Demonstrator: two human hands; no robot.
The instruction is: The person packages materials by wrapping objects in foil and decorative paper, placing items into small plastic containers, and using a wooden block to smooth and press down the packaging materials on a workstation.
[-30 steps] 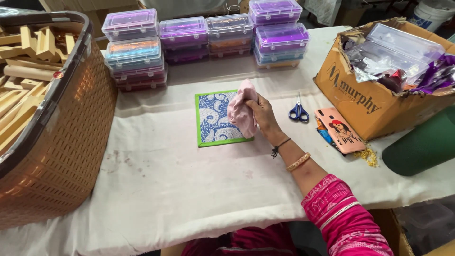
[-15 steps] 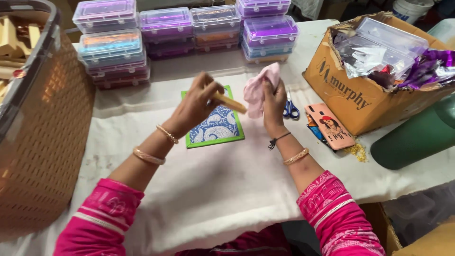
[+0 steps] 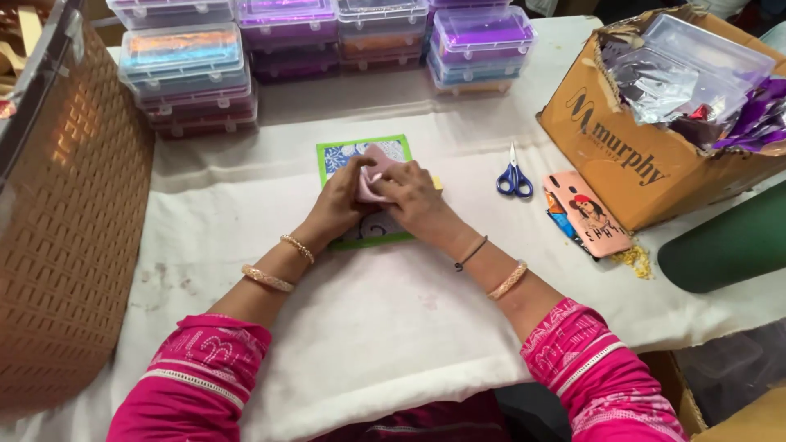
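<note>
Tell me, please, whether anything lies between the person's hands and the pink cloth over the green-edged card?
Nothing visible does. The left hand and the right hand both already rest on the pink cloth, which sits on the green-edged card. The scissors lie apart, to the right.

Bare white cloth [image 3: 385, 327] lies open near the person. Stacked plastic boxes [image 3: 188, 78] block the far edge, a woven basket [image 3: 74, 205] the left, a cardboard box [image 3: 647, 139] and scissors [image 3: 514, 176] the right.
</note>
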